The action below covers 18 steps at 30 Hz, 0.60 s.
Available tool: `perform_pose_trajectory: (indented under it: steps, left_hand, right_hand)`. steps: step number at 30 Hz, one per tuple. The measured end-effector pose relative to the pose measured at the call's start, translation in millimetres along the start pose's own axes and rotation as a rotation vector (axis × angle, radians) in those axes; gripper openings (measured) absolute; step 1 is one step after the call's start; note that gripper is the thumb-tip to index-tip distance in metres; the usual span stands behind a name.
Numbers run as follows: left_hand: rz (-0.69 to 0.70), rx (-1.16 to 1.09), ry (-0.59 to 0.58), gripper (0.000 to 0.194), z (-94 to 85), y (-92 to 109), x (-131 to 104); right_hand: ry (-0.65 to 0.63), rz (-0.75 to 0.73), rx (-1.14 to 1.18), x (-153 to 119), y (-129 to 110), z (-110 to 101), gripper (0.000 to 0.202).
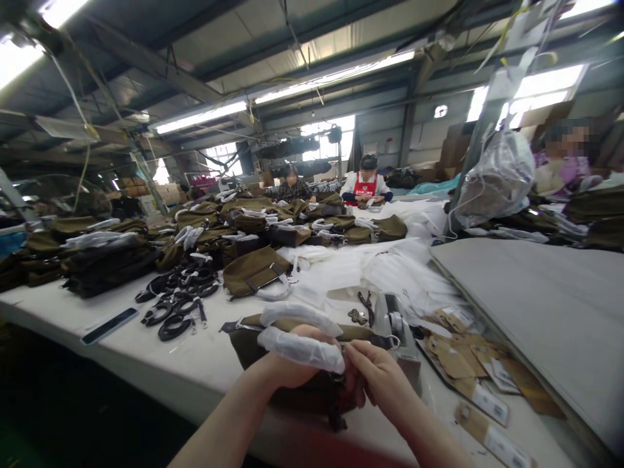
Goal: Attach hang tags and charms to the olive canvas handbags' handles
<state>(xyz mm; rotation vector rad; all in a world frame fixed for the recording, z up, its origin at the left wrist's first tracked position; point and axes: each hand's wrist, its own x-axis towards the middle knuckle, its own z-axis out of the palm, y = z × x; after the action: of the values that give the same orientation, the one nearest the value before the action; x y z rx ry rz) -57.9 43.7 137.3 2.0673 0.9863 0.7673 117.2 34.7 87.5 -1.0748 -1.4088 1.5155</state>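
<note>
An olive handbag [247, 351] with dark trim lies at the table's front edge before me. White wrapping covers its near handle [299, 348] and its far handle [297, 314]. My left hand [292, 372] reaches through under the near handle, its fingertips at the bag's top beside my right hand; the handle partly hides it. Fingers of my right hand [371, 367] are pinched together at the near handle's right end, close to the zip opening. What they grip is too small and covered to make out. A dark strap piece [336, 411] hangs down the bag's front below the hands.
Black coiled straps [178, 318] and a phone [110, 326] lie left. Olive bags [287, 218] are heaped behind. Rightward are a tape dispenser [394, 322], dark-handled pliers [365, 307], brown cardboard tags [453, 356] and a raised white board [536, 292]. Co-workers [365, 185] sit across the table.
</note>
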Motion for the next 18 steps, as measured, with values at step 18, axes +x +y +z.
perform_pose_trajectory:
  steps: [18]
  left_hand:
    - [-0.091,-0.110,-0.031,0.022,0.4,-6.3,-0.7]
  right_hand:
    - [-0.032,0.044,-0.008,1.5,-1.7,0.0,0.049]
